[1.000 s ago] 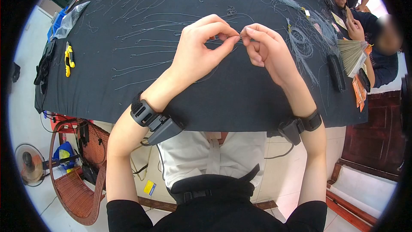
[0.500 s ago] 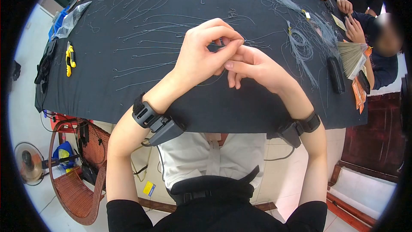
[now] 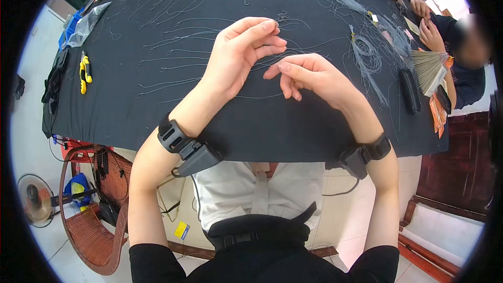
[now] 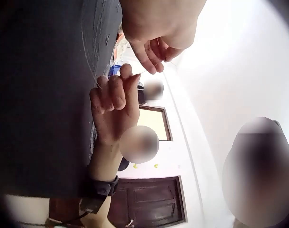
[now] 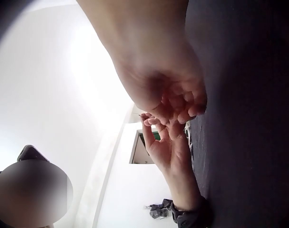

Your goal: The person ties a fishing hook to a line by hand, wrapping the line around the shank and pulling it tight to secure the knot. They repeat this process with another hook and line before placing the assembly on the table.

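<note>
Over the black-covered table (image 3: pixel 251 131), in the head view, my left hand (image 3: pixel 243 47) pinches the end of a thin fishing line between thumb and forefinger. My right hand (image 3: pixel 314 76) is lower and to the right, thumb laid against the forefinger, holding the same line. In the left wrist view a short stretch of the line (image 4: pixel 145 71) spans the two hands, and more of it trails from the right fingers. A small hook at the left fingertips is too small to make out. Several hooked lines (image 3: pixel 173 67) lie in rows beneath and left of the hands.
A small heap of hooks (image 3: pixel 283 14) lies just beyond the left fingertips. Coiled line bundles (image 3: pixel 367 52) and a black case (image 3: pixel 409 90) are to the right, yellow-handled pliers (image 3: pixel 85 73) to the left. Another person (image 3: pixel 469 68) sits at the right edge.
My hands met at the fingertips, then overlapped as the right hand moved left and nearer me. Now they are apart, the left hand turned and lifted farther from me, the right hand lower.
</note>
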The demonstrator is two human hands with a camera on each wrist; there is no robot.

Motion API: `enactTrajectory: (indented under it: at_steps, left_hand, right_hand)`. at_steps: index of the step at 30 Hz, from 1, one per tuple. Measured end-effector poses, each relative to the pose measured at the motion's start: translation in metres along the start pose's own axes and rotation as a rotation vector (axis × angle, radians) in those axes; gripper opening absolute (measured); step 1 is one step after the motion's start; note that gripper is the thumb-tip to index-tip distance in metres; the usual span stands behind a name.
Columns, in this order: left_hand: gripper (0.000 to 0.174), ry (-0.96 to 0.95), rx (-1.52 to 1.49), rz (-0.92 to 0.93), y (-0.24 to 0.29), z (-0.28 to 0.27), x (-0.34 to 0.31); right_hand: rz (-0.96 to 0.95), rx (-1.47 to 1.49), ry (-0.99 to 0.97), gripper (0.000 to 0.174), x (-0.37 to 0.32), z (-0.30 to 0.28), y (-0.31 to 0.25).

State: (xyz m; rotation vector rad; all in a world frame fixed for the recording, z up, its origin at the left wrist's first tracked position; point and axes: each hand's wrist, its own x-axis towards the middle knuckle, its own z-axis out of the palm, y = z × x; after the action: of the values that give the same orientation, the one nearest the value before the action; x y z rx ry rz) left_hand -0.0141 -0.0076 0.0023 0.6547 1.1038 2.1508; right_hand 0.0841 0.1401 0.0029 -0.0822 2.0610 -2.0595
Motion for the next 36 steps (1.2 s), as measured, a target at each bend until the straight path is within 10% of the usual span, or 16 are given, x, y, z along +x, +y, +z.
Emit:
enactTrajectory:
  at_steps: [6, 13, 16, 36]
  left_hand:
    - [0.019, -0.016, 0.092, -0.027, 0.005, -0.007, 0.004]
    - [0.011, 0.026, 0.911, 0.187, 0.003, -0.009, 0.005]
    - [0.008, -0.061, 1.074, 0.391, 0.000, -0.007, 0.005]
    - [0.006, -0.147, 1.210, 0.464, 0.000, -0.002, 0.001]
  right_hand:
    - [-0.048, -0.031, 0.179, 0.032, 0.000, -0.011, -0.002]
    - [-0.391, 0.338, 0.709, 0.029, 0.004, -0.038, 0.007]
    - [-0.311, 0.573, 0.381, 0.027, -0.005, -0.043, -0.001]
    - [-0.020, -0.081, 0.367, 0.024, -0.004, -0.012, -0.006]
